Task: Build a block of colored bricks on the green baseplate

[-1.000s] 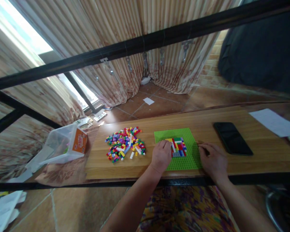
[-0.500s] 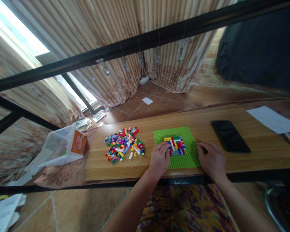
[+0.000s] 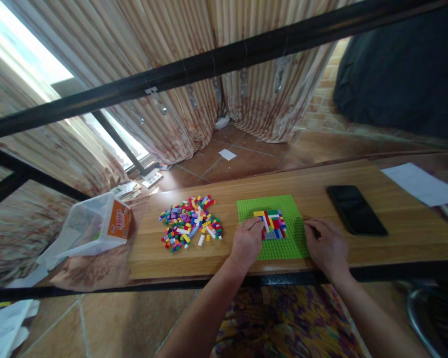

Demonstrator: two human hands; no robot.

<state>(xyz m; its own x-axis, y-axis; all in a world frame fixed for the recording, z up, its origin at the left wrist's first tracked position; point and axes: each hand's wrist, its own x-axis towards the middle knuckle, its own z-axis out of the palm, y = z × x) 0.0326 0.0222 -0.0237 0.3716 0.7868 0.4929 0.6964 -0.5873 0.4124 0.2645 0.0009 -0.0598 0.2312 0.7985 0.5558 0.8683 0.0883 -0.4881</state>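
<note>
A green studded baseplate [image 3: 296,209] lies on the wooden board in front of me. Near its middle is a compact patch of multicoloured building bricks [image 3: 274,223], set side by side. My left hand [image 3: 247,239] rests over the patch's left edge with its fingertips pressed together on the bricks. Those fingers hide what, if anything, they pinch. At the plate's right edge, my right hand [image 3: 327,243] is closed, its thumb and forefinger on the rim. To the left of the plate, a heap of loose bricks [image 3: 192,221] in many colours is spread out.
A black phone [image 3: 356,210] and white paper [image 3: 423,184] lie on the right. Beyond the board's left end sits a clear plastic box [image 3: 100,223] with an orange label. A dark metal bar [image 3: 224,57] crosses above the board, and another [image 3: 283,278] runs along its front edge.
My left hand has shifted very slightly at the left edge of the brick patch. My right hand stays at the plate's rim, and the view has tilted a little.
</note>
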